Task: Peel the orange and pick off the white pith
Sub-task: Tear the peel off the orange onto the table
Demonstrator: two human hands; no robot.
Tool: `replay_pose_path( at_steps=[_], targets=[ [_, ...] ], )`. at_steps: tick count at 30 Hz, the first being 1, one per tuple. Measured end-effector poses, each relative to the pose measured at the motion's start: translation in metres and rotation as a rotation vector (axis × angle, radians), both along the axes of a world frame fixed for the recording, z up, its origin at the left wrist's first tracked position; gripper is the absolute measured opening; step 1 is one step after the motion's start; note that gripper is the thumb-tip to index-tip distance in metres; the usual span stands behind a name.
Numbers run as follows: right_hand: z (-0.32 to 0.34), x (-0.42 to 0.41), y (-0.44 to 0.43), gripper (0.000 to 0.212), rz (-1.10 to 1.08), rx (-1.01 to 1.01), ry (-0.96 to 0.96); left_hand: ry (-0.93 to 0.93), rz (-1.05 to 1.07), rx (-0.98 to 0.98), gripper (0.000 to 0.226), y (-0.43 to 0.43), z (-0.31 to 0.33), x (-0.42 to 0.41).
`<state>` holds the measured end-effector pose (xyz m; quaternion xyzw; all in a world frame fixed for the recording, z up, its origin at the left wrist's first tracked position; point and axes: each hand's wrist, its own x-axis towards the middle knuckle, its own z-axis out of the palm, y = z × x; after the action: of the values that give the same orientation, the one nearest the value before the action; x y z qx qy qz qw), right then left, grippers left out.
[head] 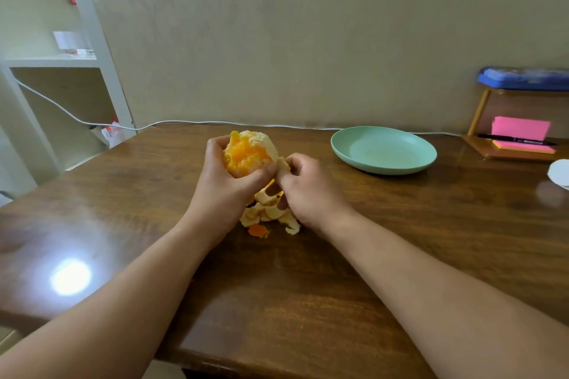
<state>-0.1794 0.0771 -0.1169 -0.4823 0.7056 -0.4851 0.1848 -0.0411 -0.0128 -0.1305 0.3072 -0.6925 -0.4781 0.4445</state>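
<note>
Orange [246, 154]: held up off the counter [308, 301], mid-frame, above a pile of peel scraps [271, 215]. The rind looks mostly gone. Bright flesh faces the camera, and pale pith covers the top and right flank.

Left hand [224, 184]: fingers curled round the fruit from below and behind, thumb across the front, gripping it firmly.

Right hand [304, 188]: thumb and fingertips pinch a pale flap at the orange's lower right edge. Whether this is pith or the last of the rind cannot be told.

Step, as judged: the end of peeling, running into pith removal.

The next move calls for pulling the flap away from the fruit while the left hand holds steady, then turning the orange to bring the remaining white patches round. The exposed flesh looks ragged, so a light grip and small pulls suit.

Around: a green plate [383, 149] sits well to the right with nothing on it. A white cable [215, 122] runs along the wall edge. Pink sticky notes [520, 129] and a pen [517, 142] lie far right.
</note>
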Motion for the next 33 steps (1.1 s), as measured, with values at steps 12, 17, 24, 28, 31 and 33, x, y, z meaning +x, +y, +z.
replay_pose_path(
  at_steps=[12, 17, 24, 28, 31, 33],
  targets=[
    [-0.004, -0.006, 0.000, 0.021, 0.461, -0.165, -0.550, 0.512, -0.462, 0.588, 0.044, -0.011, 0.005, 0.004],
    [0.001, -0.002, 0.005, 0.023, 0.520, -0.195, -0.571, 0.583, -0.587, 0.610, 0.047, -0.010, 0.003, 0.005],
    [0.000, -0.005, 0.005, 0.042, 0.362, -0.039, -0.374, 0.339, -0.450, 0.321, 0.062, -0.015, 0.002, 0.002],
    [0.000, -0.009, 0.003, 0.035, 0.399, -0.057, -0.491, 0.335, -0.424, 0.333, 0.080, -0.014, 0.004, 0.009],
    [0.001, -0.010, 0.002, 0.041, 0.416, 0.001, -0.572, 0.315, -0.443, 0.313, 0.085, -0.016, 0.006, 0.012],
    [0.001, -0.010, 0.001, 0.037, 0.422, 0.011, -0.616, 0.273, -0.430, 0.278, 0.089, -0.016, 0.007, 0.012]
  ],
)
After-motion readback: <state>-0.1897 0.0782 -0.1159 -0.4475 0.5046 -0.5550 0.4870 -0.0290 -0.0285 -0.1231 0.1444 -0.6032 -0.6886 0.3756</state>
